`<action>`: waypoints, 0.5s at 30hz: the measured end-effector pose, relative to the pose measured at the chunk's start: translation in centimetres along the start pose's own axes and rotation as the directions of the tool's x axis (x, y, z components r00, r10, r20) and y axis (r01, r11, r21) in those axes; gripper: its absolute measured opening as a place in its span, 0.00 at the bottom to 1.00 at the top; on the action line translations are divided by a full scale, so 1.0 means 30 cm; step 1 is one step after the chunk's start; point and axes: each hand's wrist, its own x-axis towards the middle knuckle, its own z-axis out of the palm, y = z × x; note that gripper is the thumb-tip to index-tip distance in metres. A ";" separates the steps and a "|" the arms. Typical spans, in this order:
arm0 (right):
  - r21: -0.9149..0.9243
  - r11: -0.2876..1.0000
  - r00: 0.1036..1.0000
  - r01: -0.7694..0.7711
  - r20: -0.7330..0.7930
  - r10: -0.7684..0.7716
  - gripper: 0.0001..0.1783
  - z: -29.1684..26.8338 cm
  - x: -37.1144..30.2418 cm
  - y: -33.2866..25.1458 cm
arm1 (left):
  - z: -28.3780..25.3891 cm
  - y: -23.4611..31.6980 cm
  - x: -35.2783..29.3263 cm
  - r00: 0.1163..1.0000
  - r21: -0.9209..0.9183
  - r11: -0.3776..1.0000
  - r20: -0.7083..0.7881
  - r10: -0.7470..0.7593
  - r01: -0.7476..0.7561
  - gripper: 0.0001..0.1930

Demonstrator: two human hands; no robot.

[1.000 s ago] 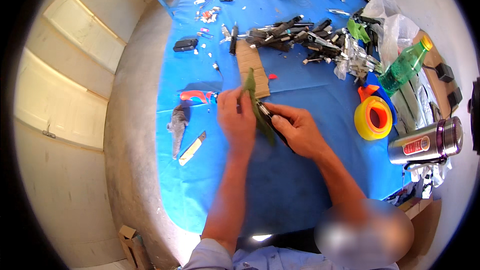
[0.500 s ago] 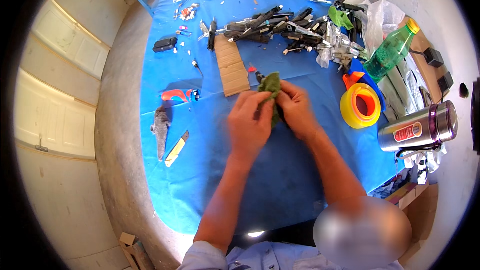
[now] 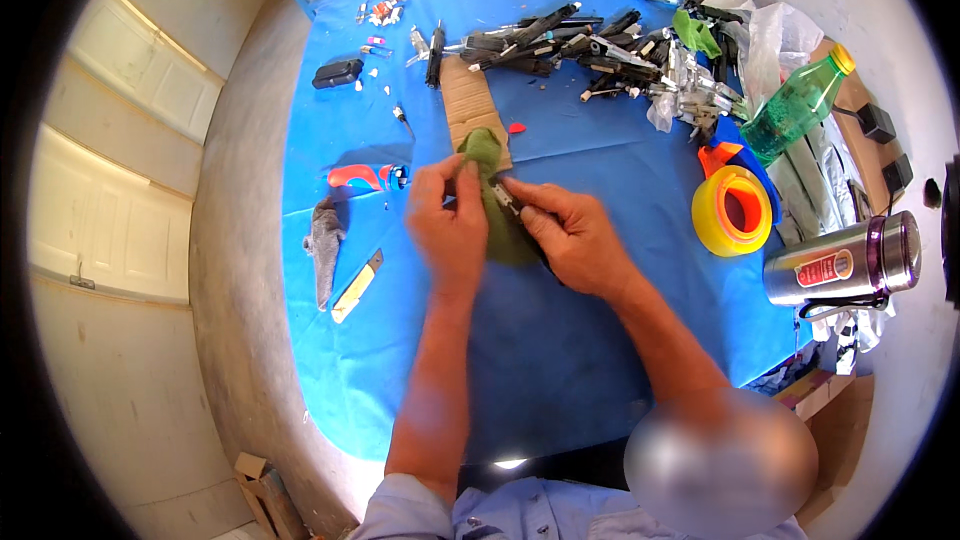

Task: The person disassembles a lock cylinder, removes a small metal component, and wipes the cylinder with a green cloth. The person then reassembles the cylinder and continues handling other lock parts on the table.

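Over the middle of the blue-covered table, my left hand [image 3: 447,215] is closed on a green cloth [image 3: 482,148], pinching it between thumb and fingers. Part of the cloth hangs down between my hands. My right hand [image 3: 580,240] is closed on a slim dark pen-like piece with a pale metallic end [image 3: 504,196]. That end lies against the cloth, and the rest is hidden in my fingers. A flat cardboard strip [image 3: 472,100] lies just beyond my hands, partly behind the cloth. Beside it is a small red piece [image 3: 516,128].
A pile of dark pen-like parts [image 3: 560,45] spreads across the far side. To the right are tape rolls [image 3: 710,225], a green bottle [image 3: 800,105] and a steel flask [image 3: 830,265]. At left lie a red-handled tool [image 3: 355,176], a grey cloth [image 3: 323,250] and a utility knife [image 3: 357,287].
My hands have drawn apart, the left shifting leftward with the green cloth. The cloth is more spread, and the pale end of the piece in my right hand now shows.
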 end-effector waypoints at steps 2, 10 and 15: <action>-0.048 0.999 1.000 0.003 -0.004 -0.003 0.19 0.015 -0.004 -0.001 | 0.002 -0.049 0.005 0.997 0.035 0.997 -0.017 0.069 -0.069 0.07; -0.186 0.982 0.999 0.024 -0.018 -0.028 0.20 -0.026 0.012 0.023 | 0.030 -0.017 -0.012 0.996 -0.086 0.996 0.082 0.023 -0.016 0.09; -0.064 0.995 0.995 -0.077 -0.065 0.073 0.19 -0.030 0.008 -0.018 | 0.040 0.007 -0.020 0.985 -0.244 0.969 0.172 -0.004 0.046 0.11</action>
